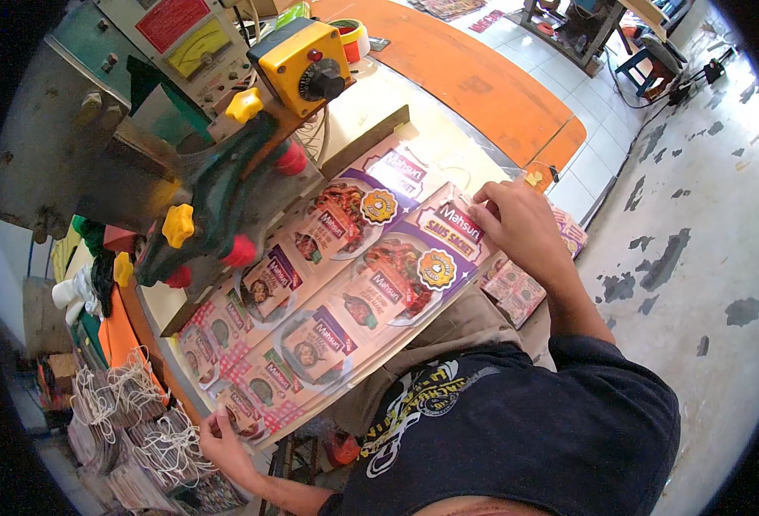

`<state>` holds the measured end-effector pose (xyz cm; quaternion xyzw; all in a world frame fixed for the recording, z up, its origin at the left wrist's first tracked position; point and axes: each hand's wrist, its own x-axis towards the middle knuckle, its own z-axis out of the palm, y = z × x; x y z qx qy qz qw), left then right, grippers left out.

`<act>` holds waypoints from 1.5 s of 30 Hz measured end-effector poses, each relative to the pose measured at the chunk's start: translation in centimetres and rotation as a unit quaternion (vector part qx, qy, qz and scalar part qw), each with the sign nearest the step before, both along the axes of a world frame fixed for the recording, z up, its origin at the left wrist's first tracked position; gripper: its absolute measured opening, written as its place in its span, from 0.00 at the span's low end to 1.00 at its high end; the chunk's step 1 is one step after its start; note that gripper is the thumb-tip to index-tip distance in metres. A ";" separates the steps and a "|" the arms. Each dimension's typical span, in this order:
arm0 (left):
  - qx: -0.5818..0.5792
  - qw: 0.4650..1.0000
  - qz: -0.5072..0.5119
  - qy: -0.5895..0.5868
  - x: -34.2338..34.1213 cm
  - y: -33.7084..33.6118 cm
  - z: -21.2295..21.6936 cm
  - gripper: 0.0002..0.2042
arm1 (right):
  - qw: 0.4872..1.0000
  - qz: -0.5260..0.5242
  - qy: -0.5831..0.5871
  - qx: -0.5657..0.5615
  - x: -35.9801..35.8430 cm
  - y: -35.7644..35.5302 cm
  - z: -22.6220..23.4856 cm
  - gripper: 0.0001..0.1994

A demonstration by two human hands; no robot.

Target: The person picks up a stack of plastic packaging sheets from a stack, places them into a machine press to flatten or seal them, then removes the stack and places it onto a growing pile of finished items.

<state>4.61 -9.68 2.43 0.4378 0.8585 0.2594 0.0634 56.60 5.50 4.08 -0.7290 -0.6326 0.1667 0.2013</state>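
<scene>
The fisheye rim cuts off the machine [78, 163] at its upper-left side. The undersides of both hands are hidden, as is the lower face of the front printed panel [371, 288]; whether this panel is one sheet or several cannot be determined. Glare washes out the far end of the rear printed panel [319, 228]. The dark shirt [525, 430] covers part of the left forearm.

The front printed panel lies picture side up, slanting between the left hand [223, 443] at its near-left corner and the right hand [521, 222] at its far-right corner. The rear printed panel lies alongside it, farther from both hands, next to the metal guide [366, 142]. The orange tabletop [482, 82] extends beyond the right hand. String-tied stacks [130, 447] stand left of the left hand.

Left hand: narrow, thumb and fingers close together, touching the corner. Right hand: partly curled, fingertips touching the corner. Whether either hand grips firmly cannot be told.
</scene>
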 end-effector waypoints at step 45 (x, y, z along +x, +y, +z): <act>0.122 0.989 -0.052 -0.060 -2.6 4.2 -3.7 0.18 | 0.984 0.082 0.106 0.120 -1.2 6.1 -3.8 0.14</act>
